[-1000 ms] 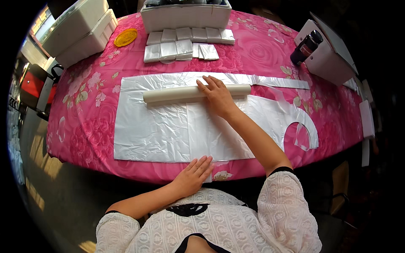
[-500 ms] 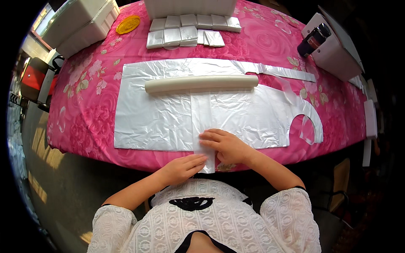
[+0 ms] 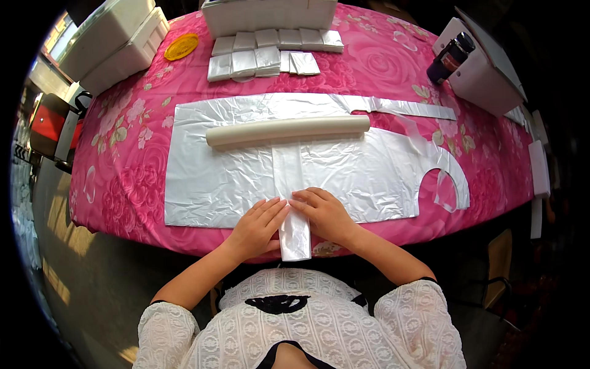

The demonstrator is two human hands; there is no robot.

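A thin, shiny silvery-white plastic apron [image 3: 215, 184] lies flat on the table, its neck loop at the right and a long tie along the far edge. A narrow folded strip [image 3: 296, 240] of the same film crosses its middle and hangs over the near edge. My left hand [image 3: 260, 227] rests on the strip's left side with fingers stretched. My right hand [image 3: 326, 215] lies on its right side, fingers extended and slightly bent. The fingertips of both hands nearly meet on the film. A smooth off-white rod [image 3: 289, 130] lies across the apron beyond my hands.
Folded silvery packets [image 3: 255, 60] sit in rows at the back, before a white foam box [image 3: 270, 18]. More foam boxes [image 3: 126, 55] stand far left, near a yellow coil [image 3: 181, 47]. A dark bottle [image 3: 450, 58] leans by a white box [image 3: 488, 80]. A pink flowered cloth [image 3: 129, 166] covers the table.
My left hand has moved up and forward along the strip, level with my right hand. The strip's near end lies smoother and shows more fully. The view has shifted slightly.
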